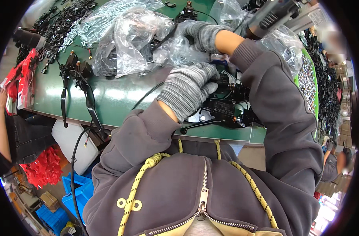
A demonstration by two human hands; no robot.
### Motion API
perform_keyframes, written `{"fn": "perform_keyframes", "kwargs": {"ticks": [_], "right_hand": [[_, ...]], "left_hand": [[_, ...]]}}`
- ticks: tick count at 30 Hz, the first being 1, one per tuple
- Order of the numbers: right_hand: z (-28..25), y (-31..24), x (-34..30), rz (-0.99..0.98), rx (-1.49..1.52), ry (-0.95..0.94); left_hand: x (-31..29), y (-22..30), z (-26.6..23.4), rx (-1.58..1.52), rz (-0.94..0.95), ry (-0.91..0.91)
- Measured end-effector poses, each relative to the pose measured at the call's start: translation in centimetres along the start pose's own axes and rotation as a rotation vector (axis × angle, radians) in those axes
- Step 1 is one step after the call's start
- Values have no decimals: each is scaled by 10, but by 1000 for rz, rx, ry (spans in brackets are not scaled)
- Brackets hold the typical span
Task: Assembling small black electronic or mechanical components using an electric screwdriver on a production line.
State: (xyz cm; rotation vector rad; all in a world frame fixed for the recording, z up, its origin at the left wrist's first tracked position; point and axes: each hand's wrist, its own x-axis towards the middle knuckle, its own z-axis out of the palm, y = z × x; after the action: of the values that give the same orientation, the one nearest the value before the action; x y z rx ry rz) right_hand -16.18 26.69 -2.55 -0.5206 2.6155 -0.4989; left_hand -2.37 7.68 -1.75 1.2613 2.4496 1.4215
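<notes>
Both my hands wear grey striped knit gloves. My left hand (189, 88) is closed, its fingers and thumb curled at a black brake lever assembly (225, 81) near the table's front edge. Just in front of it lies another black brake lever assembly (220, 111) with a silver bracket and a black lever pointing left. Farther off, my right hand (203, 36) reaches into a crumpled clear plastic bag (169, 49). Its fingers are bent in against the plastic, their tips partly hidden. Dark parts show through the bag.
On the green table (124, 90), two black brake levers (75, 74) with cables lie at left. Silver bolts (83, 31) and small black parts (55, 23) are heaped behind. A green-rimmed bin of small metal pieces (306, 84) stands at right. A power tool (271, 19) hangs at upper right. Another person's arm (3, 126) shows at left.
</notes>
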Motion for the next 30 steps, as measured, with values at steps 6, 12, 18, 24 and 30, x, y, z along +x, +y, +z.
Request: {"fn": "perform_keyframes", "kwargs": {"ticks": [6, 12, 18, 24, 30], "right_hand": [[-5, -35, -17, -33, -250, 65], [-18, -26, -41, 100, -322, 316], [-26, -34, -88, -13, -57, 488], [-14, -53, -151, 57, 582, 300], [15, -24, -171, 61, 603, 345]], "left_hand": [[-5, -6, 2, -123, -73, -14], [-4, -5, 3, -157, -146, -2], [-4, -6, 4, -136, -137, 9], [-5, -5, 5, -99, -127, 32], [-5, -7, 7, -107, -140, 8]]}}
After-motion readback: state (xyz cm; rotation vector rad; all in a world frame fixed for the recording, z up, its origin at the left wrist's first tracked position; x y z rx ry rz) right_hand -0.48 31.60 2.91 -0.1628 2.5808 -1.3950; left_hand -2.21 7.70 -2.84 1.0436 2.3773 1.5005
